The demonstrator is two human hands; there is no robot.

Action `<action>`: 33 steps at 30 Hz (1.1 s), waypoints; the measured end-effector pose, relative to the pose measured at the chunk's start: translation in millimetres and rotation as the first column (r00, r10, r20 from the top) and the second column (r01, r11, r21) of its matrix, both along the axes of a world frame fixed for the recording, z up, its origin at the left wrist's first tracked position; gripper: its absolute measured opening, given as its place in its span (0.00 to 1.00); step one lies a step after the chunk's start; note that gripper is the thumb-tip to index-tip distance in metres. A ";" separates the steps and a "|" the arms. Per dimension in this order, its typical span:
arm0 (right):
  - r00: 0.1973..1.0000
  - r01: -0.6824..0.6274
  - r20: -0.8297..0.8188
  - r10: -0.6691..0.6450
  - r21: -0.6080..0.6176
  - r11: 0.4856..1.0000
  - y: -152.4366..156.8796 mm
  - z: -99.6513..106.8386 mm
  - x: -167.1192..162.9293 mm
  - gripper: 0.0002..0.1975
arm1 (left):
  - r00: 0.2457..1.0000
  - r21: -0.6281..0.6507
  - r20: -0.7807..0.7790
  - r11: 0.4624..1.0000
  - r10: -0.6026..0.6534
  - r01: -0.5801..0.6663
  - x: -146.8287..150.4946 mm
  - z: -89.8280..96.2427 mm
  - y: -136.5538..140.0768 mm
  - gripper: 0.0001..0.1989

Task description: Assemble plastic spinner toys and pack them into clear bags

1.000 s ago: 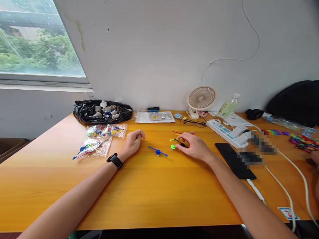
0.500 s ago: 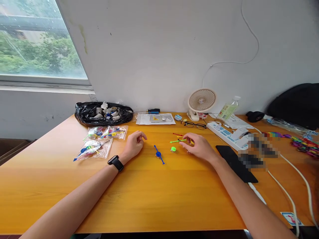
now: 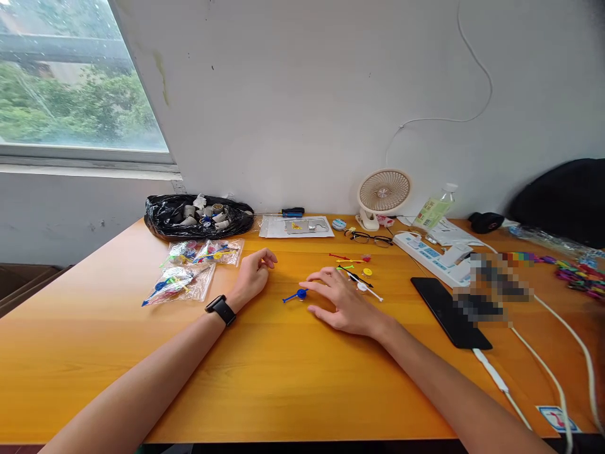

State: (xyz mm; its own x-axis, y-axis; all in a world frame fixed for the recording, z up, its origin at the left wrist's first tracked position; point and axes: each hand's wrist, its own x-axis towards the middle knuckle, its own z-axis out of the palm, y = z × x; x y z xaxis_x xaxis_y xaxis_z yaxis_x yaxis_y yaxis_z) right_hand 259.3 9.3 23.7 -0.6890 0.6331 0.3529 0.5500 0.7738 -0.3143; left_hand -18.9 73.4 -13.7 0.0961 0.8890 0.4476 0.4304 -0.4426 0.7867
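Note:
My left hand [image 3: 255, 272], with a black watch on its wrist, rests on the table with its fingers loosely curled and nothing seen in them. My right hand [image 3: 341, 301] is over the table, its thumb and fingers apart. Its fingertips reach the blue arrow spinner [image 3: 301, 294]; whether they touch it I cannot tell. Behind and right of this hand lie a white arrow spinner [image 3: 362, 287], a yellow round piece [image 3: 367, 272] and a red round piece [image 3: 366, 258] by red and yellow arrows. A green arrow is partly hidden by the hand.
Clear bags of colourful parts [image 3: 179, 282] lie left of my left hand, before a black plastic bag [image 3: 154, 217]. Along the back are a screwdriver [image 3: 293, 212], glasses [image 3: 368, 238] and a clip fan [image 3: 384, 190]. A power strip [image 3: 428, 257] and phone [image 3: 449, 312] lie right.
My right hand has moved left and nearer, from the coloured arrows to the blue spinner, which now points another way. The green round piece is now hidden. My left hand has stayed put.

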 end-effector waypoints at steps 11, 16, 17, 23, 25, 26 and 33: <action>0.998 -0.059 0.000 0.060 -0.130 0.990 -4.4 6.4 -2.2 0.09 | 0.998 -0.061 -0.042 0.997 -0.049 0.046 6.1 1.5 -2.0 0.17; 0.994 0.061 0.104 -0.046 -0.146 0.987 2.0 15.5 24.6 0.03 | 0.994 -0.074 -0.096 0.996 -0.059 0.052 7.0 4.1 -4.4 0.15; 0.988 0.094 0.135 -0.076 -0.132 0.987 4.4 16.7 31.2 0.04 | 0.992 -0.074 -0.108 0.996 -0.061 0.053 7.1 4.6 -4.9 0.14; 0.942 0.252 0.231 -0.242 -0.011 0.968 18.7 23.5 58.9 0.06 | 0.988 -0.079 -0.137 0.995 -0.067 0.057 7.0 2.5 -4.5 0.13; 0.948 0.255 0.188 -0.257 0.032 0.966 21.8 22.6 58.7 0.06 | 0.988 -0.081 -0.138 0.995 -0.076 0.065 7.3 0.9 -3.5 0.13; 0.952 0.259 0.156 -0.265 0.058 0.964 23.2 20.5 56.9 0.04 | 0.987 -0.083 -0.142 0.994 -0.080 0.069 7.4 0.3 -3.2 0.12; 0.912 0.344 0.147 -0.383 0.236 0.909 29.6 -6.3 40.2 0.13 | 0.977 -0.096 -0.182 0.991 -0.109 0.093 8.8 1.1 -3.9 0.13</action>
